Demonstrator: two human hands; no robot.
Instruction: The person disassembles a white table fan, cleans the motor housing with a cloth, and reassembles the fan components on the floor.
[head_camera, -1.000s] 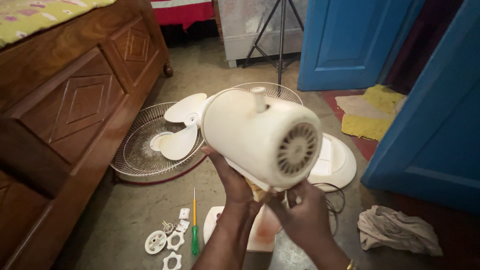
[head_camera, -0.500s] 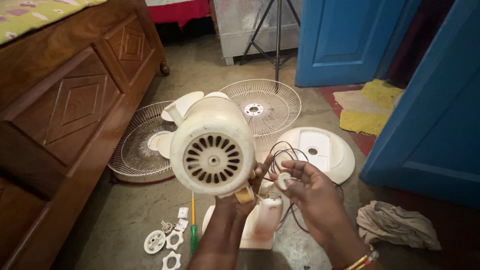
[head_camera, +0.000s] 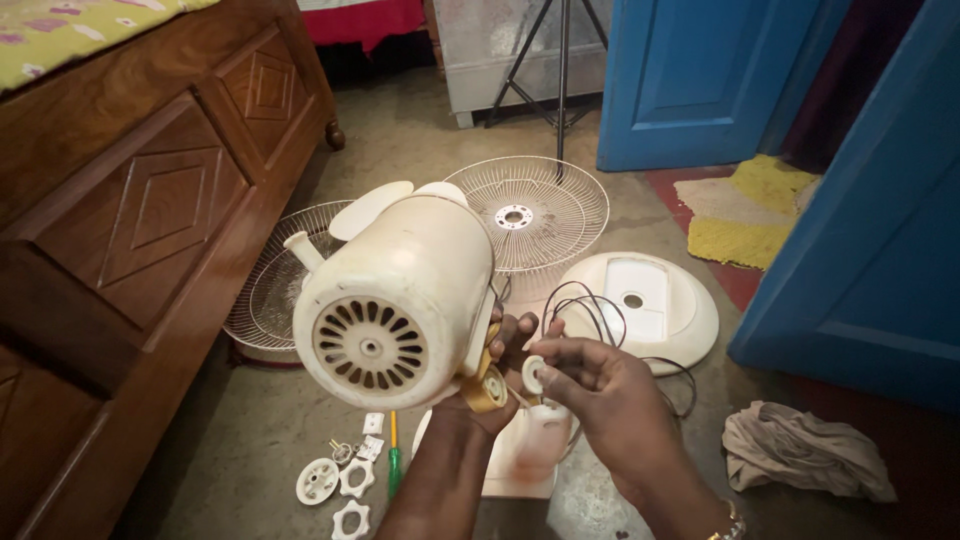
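Hands: left (head_camera: 490, 375) clamped under fan motor housing (head_camera: 400, 300), right (head_camera: 600, 395) pinching small white disc (head_camera: 533, 373), wire grille (head_camera: 530, 212) beyond

The motor housing (head_camera: 400, 300) sits centre; a grille (head_camera: 528, 212) lies at one o'clock, the base (head_camera: 640, 308) at three, a screwdriver (head_camera: 393, 462) at six.

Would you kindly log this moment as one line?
left hand: holds cream fan motor housing | right hand: pinches small white knob | floor: wire guards, round base
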